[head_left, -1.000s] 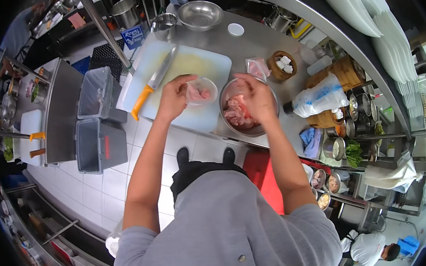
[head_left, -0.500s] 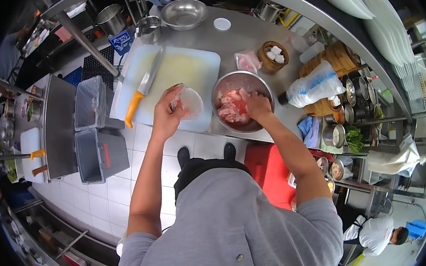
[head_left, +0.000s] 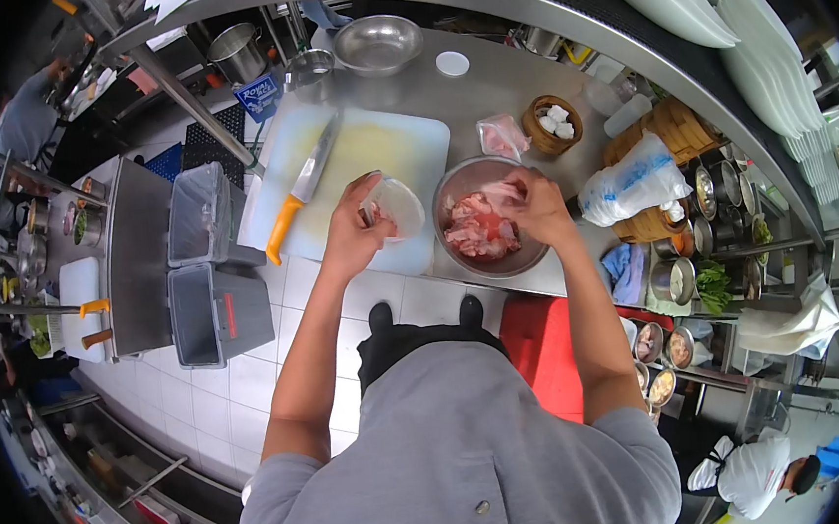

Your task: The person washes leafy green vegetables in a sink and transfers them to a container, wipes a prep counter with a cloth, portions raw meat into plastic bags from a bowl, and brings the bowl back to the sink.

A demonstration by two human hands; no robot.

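Note:
My left hand (head_left: 358,229) is closed around a clear round plastic tub (head_left: 405,202), tilted above the cutting board, with some pinkish meat visible inside. My right hand (head_left: 542,211) pinches a piece of raw meat (head_left: 505,190) over the right side of a steel mixing bowl (head_left: 447,179). More raw meat pieces (head_left: 479,230) lie in reddish liquid in that bowl. Left of the tub, a yellow-handled knife (head_left: 307,179) rests on the white cutting board (head_left: 396,146).
Behind the bowl are a plastic bag of pink meat (head_left: 502,136) and a bamboo steamer (head_left: 533,135) holding white pieces. An empty-looking steel bowl (head_left: 378,46) and white lid (head_left: 452,63) sit farther back. Grey bins (head_left: 217,312) stand left; a co-worker (head_left: 756,472) is at lower right.
My right hand has risen from the meat in the bowl and now lifts a piece near the rim. My left hand still holds the tub. The whole view has shifted slightly.

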